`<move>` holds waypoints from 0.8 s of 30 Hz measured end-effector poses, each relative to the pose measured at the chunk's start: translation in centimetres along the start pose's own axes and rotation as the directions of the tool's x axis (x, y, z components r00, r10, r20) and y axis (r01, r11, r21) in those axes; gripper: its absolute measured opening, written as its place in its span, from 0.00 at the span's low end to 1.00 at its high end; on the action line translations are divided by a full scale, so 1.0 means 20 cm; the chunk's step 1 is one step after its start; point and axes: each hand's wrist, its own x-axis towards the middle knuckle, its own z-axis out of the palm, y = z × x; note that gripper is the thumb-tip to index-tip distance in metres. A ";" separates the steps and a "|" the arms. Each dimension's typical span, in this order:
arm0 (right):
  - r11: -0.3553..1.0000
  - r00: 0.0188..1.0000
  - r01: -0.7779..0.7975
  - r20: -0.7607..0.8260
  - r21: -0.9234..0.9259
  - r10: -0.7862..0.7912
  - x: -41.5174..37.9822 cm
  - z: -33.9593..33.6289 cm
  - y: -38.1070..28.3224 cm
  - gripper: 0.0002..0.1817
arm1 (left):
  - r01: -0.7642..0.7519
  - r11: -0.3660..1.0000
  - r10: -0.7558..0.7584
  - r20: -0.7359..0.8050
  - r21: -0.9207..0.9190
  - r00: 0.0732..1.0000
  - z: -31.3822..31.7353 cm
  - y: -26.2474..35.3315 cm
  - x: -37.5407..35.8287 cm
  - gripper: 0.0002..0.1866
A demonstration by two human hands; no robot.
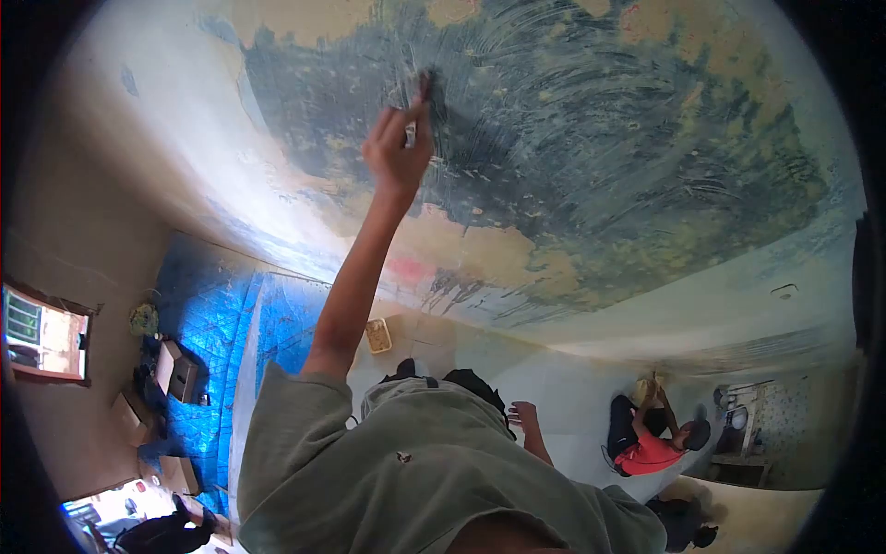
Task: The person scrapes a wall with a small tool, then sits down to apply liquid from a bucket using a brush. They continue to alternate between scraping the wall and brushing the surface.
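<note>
My left hand (399, 152) is raised to the wall (591, 148), its fingers closed around a small, dark reddish hand tool (425, 85). The tool's far end is right at the wall, over a large dark grey-green patch full of curved streaks; I cannot tell whether it is a brush or a scraper. Around that patch the surface is pale and tan, with a pinkish spot lower down. My right hand (524, 415) hangs beside my body at hip height, with fingers apart and nothing in it.
A yellowish tray (378, 335) lies on the floor near the wall's foot. Blue sheeting (208, 323) spreads at left, bearing an open cardboard box (177, 371). At right, a person in a red shirt (651, 452) sits low by the wall, near a rack (738, 425).
</note>
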 end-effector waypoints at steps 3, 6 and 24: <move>1.000 1.000 0.027 0.007 0.012 -0.027 0.04 -0.04 0.05 0.16 | -0.179 0.981 0.179 -0.004 -0.079 0.984 0.05 0.00 -0.11 0.11; 0.999 0.999 -0.045 0.015 0.026 0.044 0.13 -0.06 0.09 0.15 | -0.340 0.932 0.362 0.269 -0.126 0.893 0.00 -0.07 -0.31 0.10; 0.997 0.997 -0.079 -0.021 -0.001 0.079 0.08 -0.01 0.04 0.15 | -0.117 0.988 0.122 0.042 -0.105 0.992 0.05 0.01 -0.21 0.09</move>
